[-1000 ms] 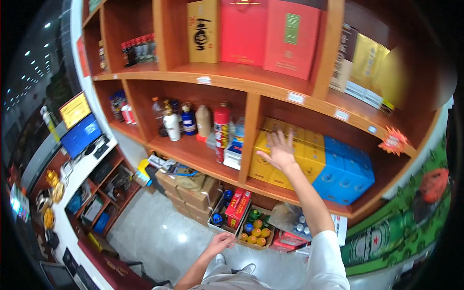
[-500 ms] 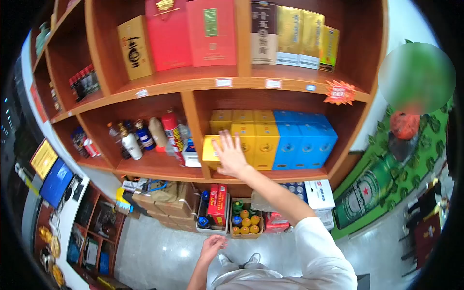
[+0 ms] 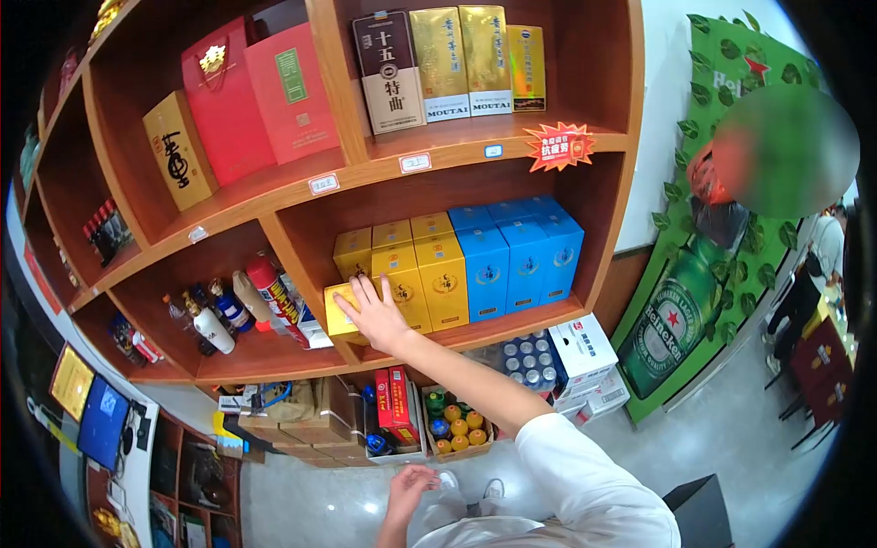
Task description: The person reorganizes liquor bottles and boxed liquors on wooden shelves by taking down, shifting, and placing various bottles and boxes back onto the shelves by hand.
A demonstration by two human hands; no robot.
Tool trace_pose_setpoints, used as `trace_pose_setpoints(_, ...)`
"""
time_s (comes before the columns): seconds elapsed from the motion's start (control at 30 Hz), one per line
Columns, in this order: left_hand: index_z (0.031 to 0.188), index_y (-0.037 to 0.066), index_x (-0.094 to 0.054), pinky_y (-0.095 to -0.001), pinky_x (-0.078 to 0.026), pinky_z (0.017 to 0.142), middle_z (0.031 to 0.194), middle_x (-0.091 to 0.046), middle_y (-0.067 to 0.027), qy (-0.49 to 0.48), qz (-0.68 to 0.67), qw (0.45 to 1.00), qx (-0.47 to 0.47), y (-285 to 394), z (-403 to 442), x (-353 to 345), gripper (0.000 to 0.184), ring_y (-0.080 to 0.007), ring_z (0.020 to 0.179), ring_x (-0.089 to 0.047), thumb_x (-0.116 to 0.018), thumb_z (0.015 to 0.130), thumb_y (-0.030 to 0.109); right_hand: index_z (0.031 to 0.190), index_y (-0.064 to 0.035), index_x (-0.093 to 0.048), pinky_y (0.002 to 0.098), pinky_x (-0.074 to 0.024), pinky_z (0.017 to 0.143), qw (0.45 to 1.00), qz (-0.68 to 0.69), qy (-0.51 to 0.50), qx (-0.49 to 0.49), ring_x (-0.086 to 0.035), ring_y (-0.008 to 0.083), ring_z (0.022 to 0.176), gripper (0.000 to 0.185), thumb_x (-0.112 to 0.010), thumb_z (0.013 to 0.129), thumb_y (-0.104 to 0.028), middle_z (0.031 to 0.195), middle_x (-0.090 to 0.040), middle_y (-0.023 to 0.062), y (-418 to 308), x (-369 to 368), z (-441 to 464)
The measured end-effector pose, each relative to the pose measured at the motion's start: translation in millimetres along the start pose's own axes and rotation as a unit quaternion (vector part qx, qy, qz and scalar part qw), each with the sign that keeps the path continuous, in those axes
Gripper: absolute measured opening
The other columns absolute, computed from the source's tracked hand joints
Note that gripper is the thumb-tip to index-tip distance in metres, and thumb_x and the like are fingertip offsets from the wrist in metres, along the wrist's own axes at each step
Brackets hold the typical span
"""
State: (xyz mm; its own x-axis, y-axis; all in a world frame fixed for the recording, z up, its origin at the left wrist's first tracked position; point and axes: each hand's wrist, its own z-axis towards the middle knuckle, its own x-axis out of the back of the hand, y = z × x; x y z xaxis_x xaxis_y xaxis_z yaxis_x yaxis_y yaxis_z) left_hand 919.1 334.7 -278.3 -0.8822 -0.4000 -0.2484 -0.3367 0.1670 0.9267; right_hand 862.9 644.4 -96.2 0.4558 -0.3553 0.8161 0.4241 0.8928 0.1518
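Observation:
My right hand [image 3: 376, 315] reaches into the middle shelf, fingers spread over the front-left yellow box [image 3: 339, 307] and touching it. That box juts forward a little of its row. Beside it stand more yellow boxes [image 3: 443, 283] with round emblems, in rows running back. Blue boxes [image 3: 525, 269] of the same shape stand to their right. My palm hides part of the front-left box. Low down, in front of my body, my left hand [image 3: 409, 489] hangs with loosely bent fingers and nothing visible in it.
Gift boxes stand on the upper shelf [image 3: 393, 160]. Bottles [image 3: 215, 329] and a red spray can [image 3: 274, 297] fill the left compartment. Below are cartons [image 3: 306, 411], a crate of orange-capped bottles [image 3: 461, 434] and packed cans [image 3: 528, 361]. A person [image 3: 813, 274] is at the far right.
My view has shifted and tilted, so the shelf now sits further left and leans. My right hand stays on the front-left yellow box, fingers still spread. My left hand stays low.

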Motion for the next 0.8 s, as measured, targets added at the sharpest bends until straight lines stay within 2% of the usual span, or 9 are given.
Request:
trace_pose_setpoints(0.1, 0.105, 0.000, -0.066, -0.0384, -0.060, 0.084, 0.105, -0.073, -0.0156, -0.044, -0.005, 0.999, 0.005, -8, 8, 3, 0.010, -0.0242, 0.093, -0.073, -0.067, 0.098, 0.007, 0.158, -0.0216, -0.034, 0.0687, -0.0198, 0.117, 1.000, 0.012, -0.007, -0.002, -0.026, 0.0435, 0.149, 0.091, -0.076, 0.078, -0.013, 0.158, -0.031, 0.0277, -3, 6, -3)
trace_pose_setpoints(0.2, 0.103, 0.000, -0.066, -0.0341, -0.060, 0.082, 0.107, -0.073, -0.0136, -0.069, -0.019, 0.997, 0.019, -7, 18, 4, 0.007, -0.0205, 0.092, -0.072, -0.066, 0.097, 0.001, 0.158, -0.0214, -0.035, 0.0679, -0.0196, 0.118, 1.000, 0.025, -0.006, -0.007, -0.022, 0.0442, 0.151, 0.092, -0.077, 0.076, -0.012, 0.160, -0.027, 0.0282, -5, 6, -3)
trace_pose_setpoints(0.23, 0.103, 0.000, -0.066, -0.0340, -0.060, 0.081, 0.106, -0.073, -0.0131, -0.078, -0.017, 0.997, 0.016, -8, 22, 5, 0.007, -0.0203, 0.092, -0.072, -0.067, 0.097, 0.001, 0.158, -0.0215, -0.035, 0.0669, -0.0195, 0.119, 0.999, 0.043, 0.009, -0.009, -0.019, 0.0456, 0.153, 0.093, -0.077, 0.075, -0.010, 0.162, -0.024, 0.0287, -6, 5, -3)
trace_pose_setpoints(0.33, 0.103, 0.000, -0.066, -0.0335, -0.060, 0.080, 0.103, -0.073, -0.0117, -0.101, -0.013, 0.995, 0.016, -11, 32, 11, 0.008, -0.0197, 0.091, -0.072, -0.069, 0.096, 0.002, 0.158, -0.0210, -0.035, 0.0661, -0.0196, 0.119, 0.999, 0.024, 0.008, -0.019, -0.019, 0.0467, 0.152, 0.094, -0.077, 0.075, -0.009, 0.162, -0.023, 0.0293, -8, 7, -2)
trace_pose_setpoints(0.47, 0.102, 0.001, -0.066, -0.0319, -0.060, 0.079, 0.100, -0.073, -0.0100, -0.124, -0.019, 0.992, 0.011, -4, 42, 8, 0.010, -0.0185, 0.090, -0.072, -0.072, 0.094, 0.001, 0.158, -0.0206, -0.035, 0.0657, -0.0226, 0.118, 0.999, 0.031, -0.019, -0.018, -0.024, 0.0478, 0.150, 0.095, -0.076, 0.074, -0.005, 0.160, -0.026, 0.0295, -8, 6, 0)
trace_pose_setpoints(0.57, 0.101, 0.001, -0.065, -0.0315, -0.060, 0.079, 0.100, -0.073, -0.0092, -0.120, -0.004, 0.993, -0.008, -2, 47, 3, 0.011, -0.0180, 0.090, -0.072, -0.073, 0.093, 0.001, 0.157, -0.0192, -0.034, 0.0658, -0.0250, 0.117, 0.998, 0.033, 0.045, -0.007, -0.026, 0.0480, 0.148, 0.095, -0.076, 0.073, -0.004, 0.159, -0.028, 0.0294, -7, -6, -1)
trace_pose_setpoints(0.67, 0.101, 0.001, -0.065, -0.0313, -0.060, 0.080, 0.100, -0.073, -0.0092, -0.087, -0.005, 0.996, -0.029, 13, 51, -1, 0.011, -0.0175, 0.090, -0.072, -0.073, 0.093, 0.001, 0.158, -0.0179, -0.034, 0.0651, -0.0270, 0.116, 1.000, 0.020, -0.017, -0.007, -0.028, 0.0483, 0.147, 0.093, -0.076, 0.076, -0.005, 0.158, -0.030, 0.0296, -8, 6, -4)
trace_pose_setpoints(0.7, 0.101, 0.001, -0.065, -0.0312, -0.060, 0.080, 0.099, -0.073, -0.0092, -0.077, -0.010, 0.997, -0.028, 15, 45, -3, 0.010, -0.0174, 0.090, -0.072, -0.072, 0.093, 0.001, 0.158, -0.0170, -0.033, 0.0621, -0.0322, 0.113, 1.000, 0.006, -0.018, -0.003, -0.029, 0.0480, 0.147, 0.092, -0.075, 0.077, -0.009, 0.157, -0.031, 0.0298, -11, 11, -7)
trace_pose_setpoints(0.8, 0.101, 0.000, -0.064, -0.0310, -0.059, 0.080, 0.099, -0.073, -0.0097, -0.085, 0.003, 0.996, -0.008, 25, 30, -14, 0.010, -0.0175, 0.090, -0.072, -0.071, 0.094, 0.000, 0.159, -0.0185, -0.033, 0.0575, -0.0384, 0.110, 0.999, 0.030, 0.042, -0.002, -0.032, 0.0473, 0.145, 0.089, -0.074, 0.080, -0.012, 0.157, -0.031, 0.0301, -20, 3, -21)
